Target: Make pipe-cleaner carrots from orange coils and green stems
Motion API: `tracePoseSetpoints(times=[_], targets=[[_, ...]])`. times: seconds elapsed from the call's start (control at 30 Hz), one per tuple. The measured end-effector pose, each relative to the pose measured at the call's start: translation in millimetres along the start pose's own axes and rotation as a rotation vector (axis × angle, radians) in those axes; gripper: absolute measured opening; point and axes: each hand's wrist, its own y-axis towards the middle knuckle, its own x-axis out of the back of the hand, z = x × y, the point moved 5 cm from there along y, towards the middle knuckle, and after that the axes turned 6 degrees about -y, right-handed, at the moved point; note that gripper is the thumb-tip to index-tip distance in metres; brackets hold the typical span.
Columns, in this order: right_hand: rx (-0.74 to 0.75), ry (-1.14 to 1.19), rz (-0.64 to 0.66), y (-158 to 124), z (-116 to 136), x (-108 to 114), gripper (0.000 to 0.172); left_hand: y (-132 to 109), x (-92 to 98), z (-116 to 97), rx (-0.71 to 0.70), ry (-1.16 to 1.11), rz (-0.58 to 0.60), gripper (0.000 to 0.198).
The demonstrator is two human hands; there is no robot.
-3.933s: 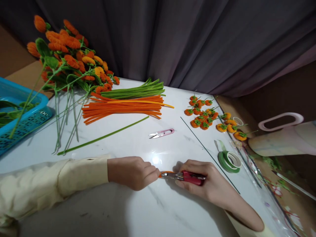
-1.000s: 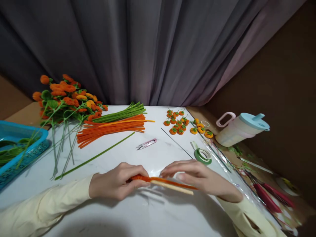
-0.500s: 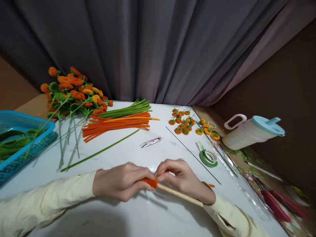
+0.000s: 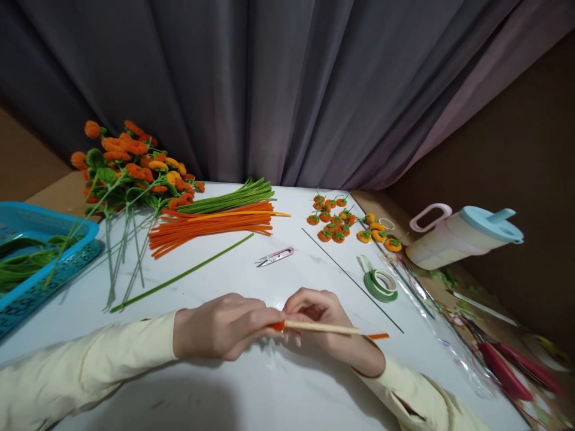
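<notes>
My left hand is closed around an orange fuzzy pipe cleaner wound on one end of a thin wooden stick. From that hand the stick points right, nearly level, passing in front of my right hand. The right fingers are curled, their tips pinched at the edge of the orange winding and partly hidden by the stick. Beyond the hands lie small thread snips with a pink handle. A single green pipe cleaner lies to the left, and a short orange piece shows beside my right wrist.
Bundles of orange pipe cleaners and green ones lie at the back, beside orange flowers. A blue basket stands left. Small orange flower heads, green tape, a tumbler and red-handled pliers are right.
The stick has swung up from a downward slant to nearly level, in front of my right hand. My left hand has turned over the orange winding, and the right fingers have shifted below the stick.
</notes>
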Motion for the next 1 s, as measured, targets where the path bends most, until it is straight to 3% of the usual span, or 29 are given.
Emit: tracePoseSetpoints(times=[0.1,0.27,0.43,0.67,0.77,0.87,1.0], targets=[[-0.018,0.059,0.024,0,-2,-4,0.028,-5,-4.9,0,-0.081,0.075,0.055,0.027],[-0.072,0.094,0.026,-1,-3,-6,0.023,-9,-5.6,1,-0.147,0.099,0.049,0.036],[-0.068,0.076,0.034,0,-7,-10,0.022,-6,0.2,4,-0.058,0.083,-0.049,0.028],[-0.184,-0.006,0.075,-2,-13,-22,0.041,-9,-3.5,14,0.031,0.182,-0.060,0.026],[-0.232,-0.227,0.076,3,-9,-14,0.034,-7,-4.7,27,0.173,0.169,-0.013,0.021],[-0.133,-0.622,0.108,12,6,-2,0.019,1,-2.2,45,0.436,0.010,0.062,0.019],[-0.009,-1.060,0.231,25,33,7,0.019,16,9.7,62,0.711,-0.078,0.119,0.022]])
